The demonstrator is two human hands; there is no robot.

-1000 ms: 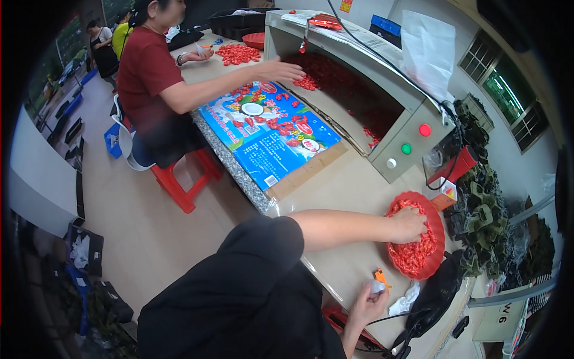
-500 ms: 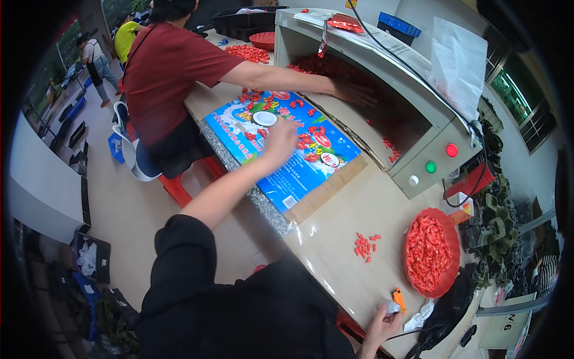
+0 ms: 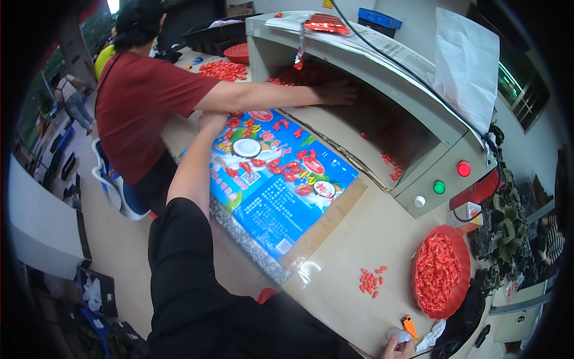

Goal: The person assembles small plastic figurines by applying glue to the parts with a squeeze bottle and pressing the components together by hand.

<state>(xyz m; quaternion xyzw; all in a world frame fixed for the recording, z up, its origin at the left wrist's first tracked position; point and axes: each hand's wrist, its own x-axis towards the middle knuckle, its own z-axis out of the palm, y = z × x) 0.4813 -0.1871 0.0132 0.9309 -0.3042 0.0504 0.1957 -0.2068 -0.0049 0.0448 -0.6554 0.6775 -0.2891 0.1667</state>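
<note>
Left hand point(image 3: 212, 124) at the blue card's point(image 3: 257, 214) far left corner, red pieces point(image 3: 292, 175) scattered over the card.
Whether this hand grasps anything cannot be told; right of the card come a loose pile point(image 3: 369, 282), the right hand point(image 3: 399, 349), holding something whitish point(image 3: 394, 335) beside an orange tool point(image 3: 409, 326), and a bowl point(image 3: 464, 281) of red pieces.

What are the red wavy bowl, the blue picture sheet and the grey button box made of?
Red wavy bowl: probably plastic, smooth, with a moulded-looking fluted rim.
Blue picture sheet: likely printed cardboard, slightly glossy; one edge shows plain brown.
Grey button box: maybe painted metal, smooth, with crisp panel edges.
</note>
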